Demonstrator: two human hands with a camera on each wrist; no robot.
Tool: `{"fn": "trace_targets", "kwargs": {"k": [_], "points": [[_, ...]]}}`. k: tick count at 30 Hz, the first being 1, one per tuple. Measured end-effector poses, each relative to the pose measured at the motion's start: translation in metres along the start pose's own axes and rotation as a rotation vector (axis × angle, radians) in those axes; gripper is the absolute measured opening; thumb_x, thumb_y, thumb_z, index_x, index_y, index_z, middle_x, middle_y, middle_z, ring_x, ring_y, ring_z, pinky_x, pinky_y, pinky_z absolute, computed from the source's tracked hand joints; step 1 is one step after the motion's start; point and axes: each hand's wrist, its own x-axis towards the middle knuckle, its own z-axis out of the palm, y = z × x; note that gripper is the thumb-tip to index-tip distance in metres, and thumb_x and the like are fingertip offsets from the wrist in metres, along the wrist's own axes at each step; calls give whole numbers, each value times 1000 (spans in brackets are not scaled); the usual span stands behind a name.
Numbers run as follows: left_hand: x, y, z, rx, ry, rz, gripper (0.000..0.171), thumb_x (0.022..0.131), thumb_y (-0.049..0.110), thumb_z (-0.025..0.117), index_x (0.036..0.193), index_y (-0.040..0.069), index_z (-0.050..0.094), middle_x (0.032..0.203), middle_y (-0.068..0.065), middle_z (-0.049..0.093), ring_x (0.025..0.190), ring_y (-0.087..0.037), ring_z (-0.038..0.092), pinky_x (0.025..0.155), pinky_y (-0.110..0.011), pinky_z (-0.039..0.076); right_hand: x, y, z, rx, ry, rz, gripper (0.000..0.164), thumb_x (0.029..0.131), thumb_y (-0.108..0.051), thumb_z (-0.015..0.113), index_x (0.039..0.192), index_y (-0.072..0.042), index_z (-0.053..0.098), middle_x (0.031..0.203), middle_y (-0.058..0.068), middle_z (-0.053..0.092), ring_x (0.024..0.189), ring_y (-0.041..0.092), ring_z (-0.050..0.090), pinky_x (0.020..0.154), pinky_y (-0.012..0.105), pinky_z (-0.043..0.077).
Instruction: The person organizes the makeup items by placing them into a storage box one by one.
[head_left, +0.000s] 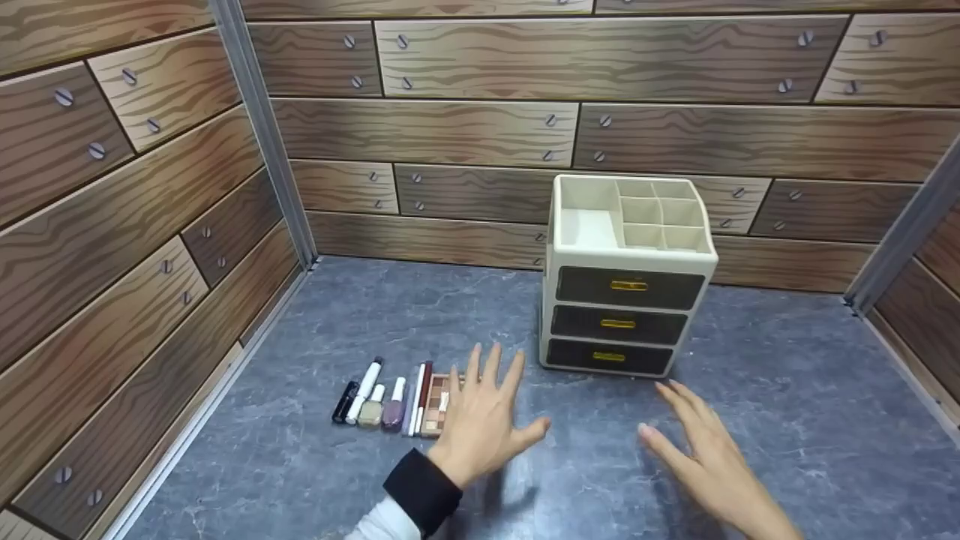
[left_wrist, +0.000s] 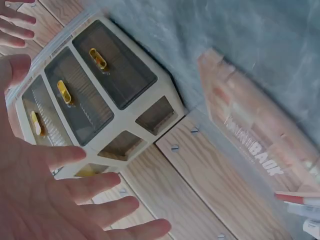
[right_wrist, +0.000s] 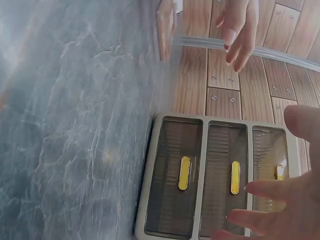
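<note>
My left hand (head_left: 484, 416) hovers with spread fingers over the right part of an eyeshadow palette (head_left: 433, 421), hiding some of it. Holding nothing, my right hand (head_left: 709, 457) is in front of a cream desktop organizer (head_left: 634, 258), fingers extended and apart from it. Three dark see-through drawers with gold handles are pushed in; compartments top the organizer. Both hands also show in the left wrist view, the left hand (left_wrist: 55, 185) near the lens. In the right wrist view the right hand (right_wrist: 295, 200) overlaps the drawer fronts.
Left of the palette lie slim pencils (head_left: 415, 401), a purple nail polish bottle (head_left: 393, 414), a greenish one (head_left: 370, 414), a white tube (head_left: 364, 394) and a black tube (head_left: 345, 402). Wood-patterned walls (head_left: 420, 131) surround the grey marbled surface (head_left: 285, 465).
</note>
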Motion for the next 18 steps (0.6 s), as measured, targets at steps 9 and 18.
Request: {"fn": "trace_targets", "kwargs": {"k": [9,18], "points": [[48,-10,-19,-293,-53,-47,96,95,69,57,167,16,21,169,-20,26,156,-43,23,123,-66,22,20,-6,-2,273,116,0,59,107,-32,62,154,-1,45,150,24,53,136,41,53,108,45,53],[98,-19,-33,-323,-29,-25,94,97,66,54,168,17,18,171,-19,24,158,-40,21,125,-63,22,45,-14,-3,526,155,56,52,107,-22,61,152,1,46,147,21,56,117,-4,57,97,9,47]]}}
